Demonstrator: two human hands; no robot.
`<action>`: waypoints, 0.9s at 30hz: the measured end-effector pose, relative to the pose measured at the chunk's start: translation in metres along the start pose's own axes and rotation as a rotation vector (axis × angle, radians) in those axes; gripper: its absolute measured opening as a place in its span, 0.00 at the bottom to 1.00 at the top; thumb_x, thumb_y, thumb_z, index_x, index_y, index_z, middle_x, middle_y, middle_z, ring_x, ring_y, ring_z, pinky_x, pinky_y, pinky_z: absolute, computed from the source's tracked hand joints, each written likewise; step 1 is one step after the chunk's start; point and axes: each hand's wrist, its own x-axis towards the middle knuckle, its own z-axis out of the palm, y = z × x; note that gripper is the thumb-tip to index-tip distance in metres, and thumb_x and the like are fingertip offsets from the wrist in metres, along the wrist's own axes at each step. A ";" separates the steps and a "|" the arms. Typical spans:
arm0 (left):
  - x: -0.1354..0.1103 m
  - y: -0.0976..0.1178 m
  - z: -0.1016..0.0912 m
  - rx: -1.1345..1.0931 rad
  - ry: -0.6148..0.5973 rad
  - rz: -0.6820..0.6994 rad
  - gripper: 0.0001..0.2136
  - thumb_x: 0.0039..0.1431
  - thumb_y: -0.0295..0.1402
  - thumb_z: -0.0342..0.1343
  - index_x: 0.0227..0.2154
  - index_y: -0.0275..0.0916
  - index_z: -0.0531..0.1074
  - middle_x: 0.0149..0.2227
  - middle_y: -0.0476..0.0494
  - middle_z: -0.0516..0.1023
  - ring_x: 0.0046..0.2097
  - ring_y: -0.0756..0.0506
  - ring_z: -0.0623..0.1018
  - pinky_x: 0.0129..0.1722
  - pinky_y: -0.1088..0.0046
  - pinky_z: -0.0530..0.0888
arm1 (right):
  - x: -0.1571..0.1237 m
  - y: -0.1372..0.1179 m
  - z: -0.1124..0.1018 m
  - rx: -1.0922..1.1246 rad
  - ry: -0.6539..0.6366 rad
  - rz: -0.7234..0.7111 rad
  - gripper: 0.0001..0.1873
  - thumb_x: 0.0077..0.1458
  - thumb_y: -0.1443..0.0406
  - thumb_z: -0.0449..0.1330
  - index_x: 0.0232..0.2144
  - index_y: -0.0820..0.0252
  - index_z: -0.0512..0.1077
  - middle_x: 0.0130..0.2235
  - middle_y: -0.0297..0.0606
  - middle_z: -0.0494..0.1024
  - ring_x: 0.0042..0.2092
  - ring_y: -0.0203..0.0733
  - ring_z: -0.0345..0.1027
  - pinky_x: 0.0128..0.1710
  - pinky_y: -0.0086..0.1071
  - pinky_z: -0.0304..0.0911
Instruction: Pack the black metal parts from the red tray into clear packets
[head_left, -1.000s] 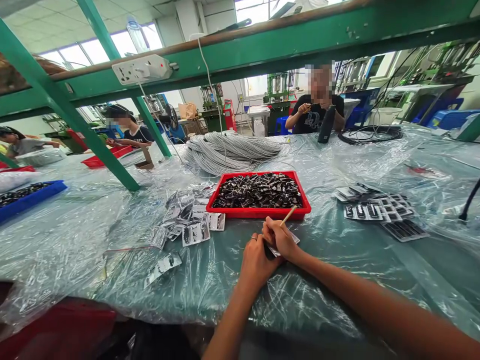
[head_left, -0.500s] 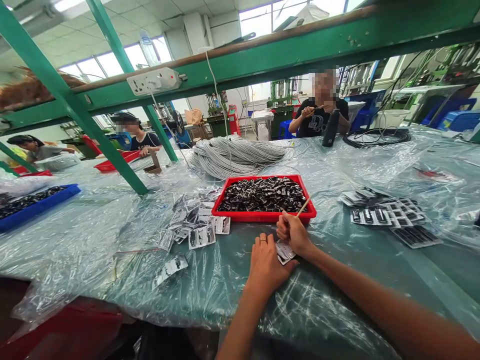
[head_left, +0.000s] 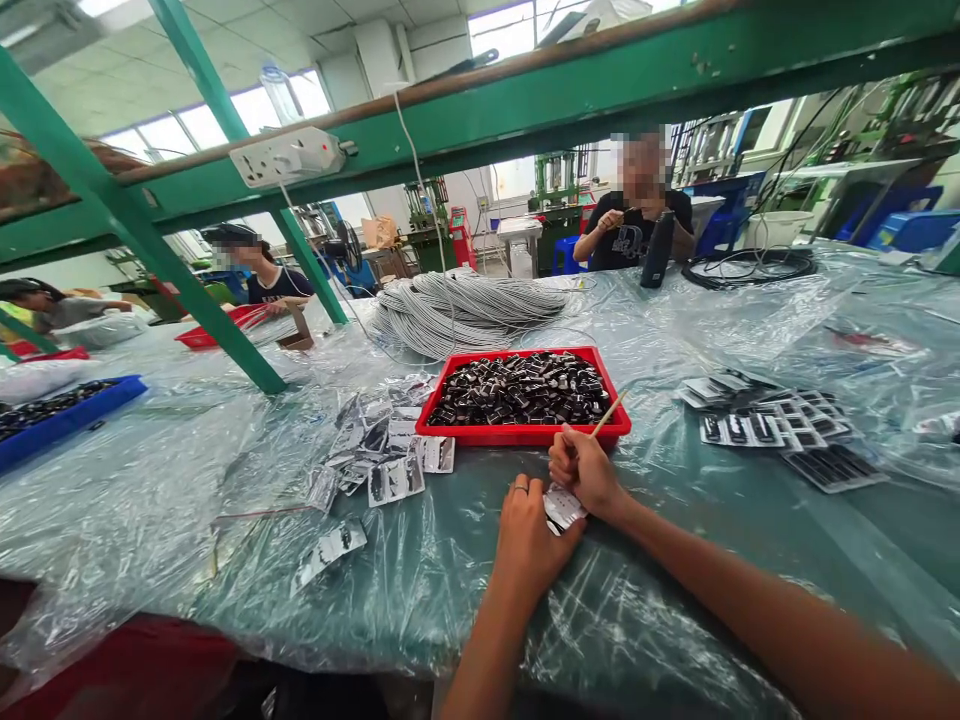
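Note:
My left hand [head_left: 529, 535] rests on the plastic-covered table and pinches a small clear packet [head_left: 562, 507] with dark parts in it. Just right of it, my right hand [head_left: 585, 468] is closed round a thin wooden stick [head_left: 609, 413] that points up and to the right. Both hands sit right in front of a red tray [head_left: 525, 433] heaped with small black parts [head_left: 521, 388]. Loose filled packets [head_left: 379, 450] lie scattered to the left of the tray.
Rows of filled packets [head_left: 772, 430] lie at the right. A grey cable bundle [head_left: 457, 305] sits behind the tray. A blue tray [head_left: 67, 415] is at far left. Green frame beams [head_left: 187, 290] cross overhead. A person in black [head_left: 637, 235] and two others [head_left: 259, 270] work opposite.
Over the second my right hand with the stick shifted slightly right and the packet came into fuller view under my fingers. The view bobbed a little.

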 end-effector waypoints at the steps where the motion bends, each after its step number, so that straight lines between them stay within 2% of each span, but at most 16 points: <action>1: 0.001 0.000 0.000 -0.007 0.000 0.000 0.14 0.51 0.38 0.61 0.37 0.39 0.66 0.41 0.40 0.69 0.48 0.37 0.72 0.48 0.59 0.70 | -0.001 0.000 0.002 -0.007 0.006 -0.004 0.29 0.51 0.48 0.59 0.12 0.58 0.55 0.13 0.23 0.47 0.14 0.26 0.36 0.15 0.26 0.34; 8: 0.002 0.001 -0.001 -0.037 -0.002 -0.016 0.13 0.50 0.36 0.62 0.36 0.39 0.67 0.40 0.42 0.69 0.46 0.39 0.73 0.46 0.61 0.71 | -0.004 0.003 0.009 -0.086 0.004 -0.025 0.28 0.52 0.48 0.57 0.12 0.56 0.55 0.13 0.23 0.49 0.14 0.27 0.38 0.15 0.28 0.34; 13: 0.001 -0.001 -0.002 -0.076 0.008 -0.008 0.14 0.50 0.37 0.62 0.38 0.38 0.68 0.41 0.41 0.70 0.46 0.39 0.74 0.45 0.61 0.71 | -0.004 0.007 0.011 -0.345 -0.046 -0.087 0.28 0.56 0.49 0.54 0.11 0.57 0.57 0.13 0.27 0.54 0.16 0.29 0.45 0.17 0.29 0.39; 15: 0.000 -0.001 -0.002 -0.073 0.018 -0.004 0.14 0.51 0.38 0.62 0.37 0.38 0.68 0.40 0.41 0.70 0.45 0.39 0.74 0.44 0.62 0.72 | -0.007 0.005 0.011 -0.394 -0.059 -0.066 0.28 0.57 0.49 0.53 0.11 0.57 0.57 0.12 0.27 0.53 0.16 0.29 0.45 0.17 0.29 0.40; 18: -0.001 -0.001 -0.002 -0.058 0.038 0.010 0.13 0.52 0.40 0.62 0.35 0.39 0.68 0.38 0.42 0.70 0.43 0.39 0.74 0.43 0.62 0.72 | -0.016 -0.003 0.008 -0.376 -0.093 0.062 0.26 0.57 0.52 0.53 0.12 0.56 0.56 0.11 0.25 0.51 0.15 0.29 0.41 0.16 0.29 0.37; 23: -0.003 0.000 0.000 0.018 0.057 0.018 0.12 0.52 0.39 0.60 0.35 0.39 0.68 0.37 0.43 0.70 0.44 0.39 0.74 0.45 0.62 0.71 | -0.022 -0.017 -0.002 -0.287 -0.224 0.326 0.24 0.56 0.55 0.53 0.13 0.56 0.56 0.12 0.22 0.47 0.14 0.28 0.35 0.14 0.28 0.33; 25: -0.003 0.001 -0.001 0.088 0.032 0.014 0.13 0.52 0.40 0.60 0.37 0.39 0.68 0.39 0.41 0.70 0.45 0.38 0.73 0.46 0.61 0.70 | -0.016 -0.021 -0.007 -0.205 -0.183 0.294 0.24 0.55 0.54 0.54 0.13 0.56 0.55 0.12 0.22 0.47 0.14 0.28 0.35 0.14 0.27 0.32; 27: -0.002 0.004 -0.003 0.163 0.018 0.010 0.15 0.52 0.40 0.59 0.39 0.38 0.68 0.42 0.37 0.70 0.48 0.36 0.72 0.47 0.59 0.69 | -0.008 -0.022 -0.012 -0.115 -0.082 0.154 0.24 0.53 0.53 0.55 0.13 0.56 0.55 0.13 0.22 0.46 0.15 0.27 0.35 0.15 0.27 0.34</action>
